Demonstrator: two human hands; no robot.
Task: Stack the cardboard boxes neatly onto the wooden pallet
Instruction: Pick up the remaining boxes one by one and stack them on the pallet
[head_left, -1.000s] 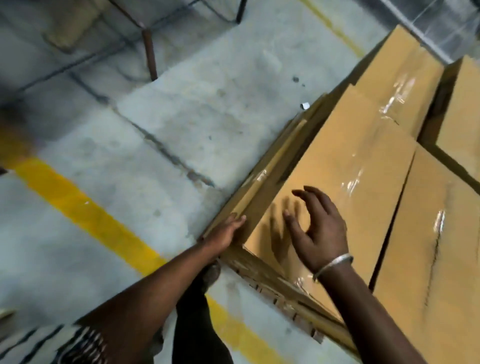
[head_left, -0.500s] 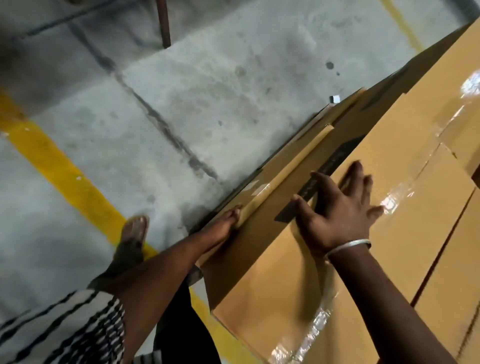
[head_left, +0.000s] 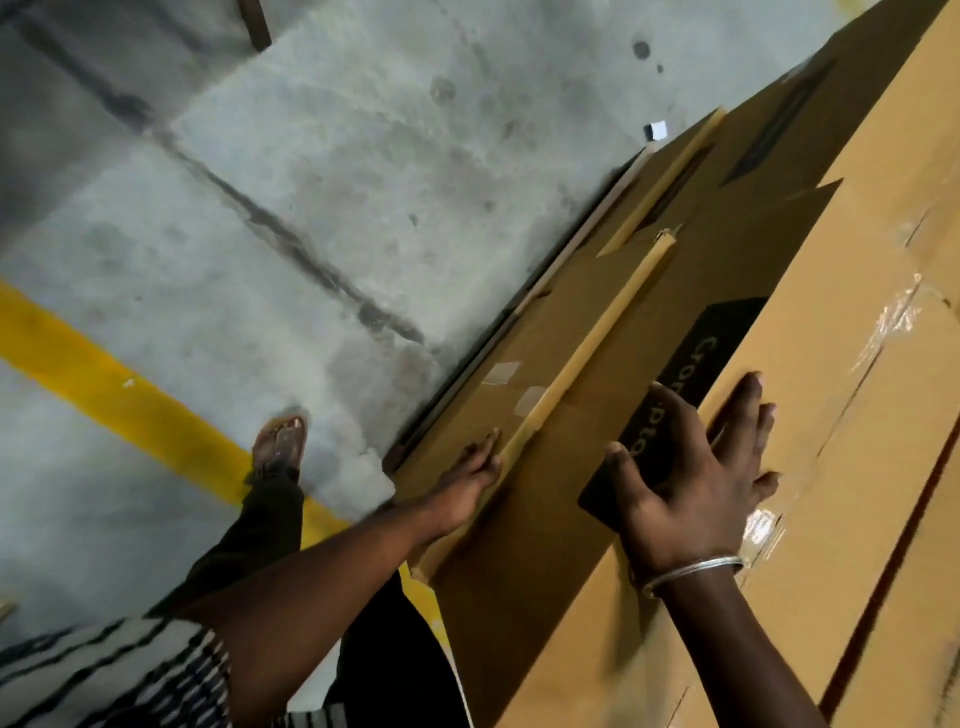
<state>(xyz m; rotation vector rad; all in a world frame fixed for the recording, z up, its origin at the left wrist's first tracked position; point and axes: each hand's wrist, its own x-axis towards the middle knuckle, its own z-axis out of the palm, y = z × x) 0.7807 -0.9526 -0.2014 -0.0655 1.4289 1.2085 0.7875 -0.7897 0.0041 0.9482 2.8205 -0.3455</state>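
Cardboard box (head_left: 597, 415) label half hidden under right hand (head_left: 696, 483), fingers spread; left hand (head_left: 467, 480) flat.

From where I watch, my right hand (head_left: 696, 467) no longer hovers with curled fingers above the taped top of the cardboard box (head_left: 831, 415), as it did a second ago; it now lies spread across the box's upper edge, thumb down over the black printed label (head_left: 675, 395). My left hand (head_left: 467, 480) moves from the bottom corner onto the box's side, fingers flat beside the pale cardboard strip (head_left: 587, 358). The camera leans in, so the side face fills more of the view, and my sandalled foot (head_left: 280, 441) now shows on the concrete floor (head_left: 363, 182) by the yellow line (head_left: 104, 384).
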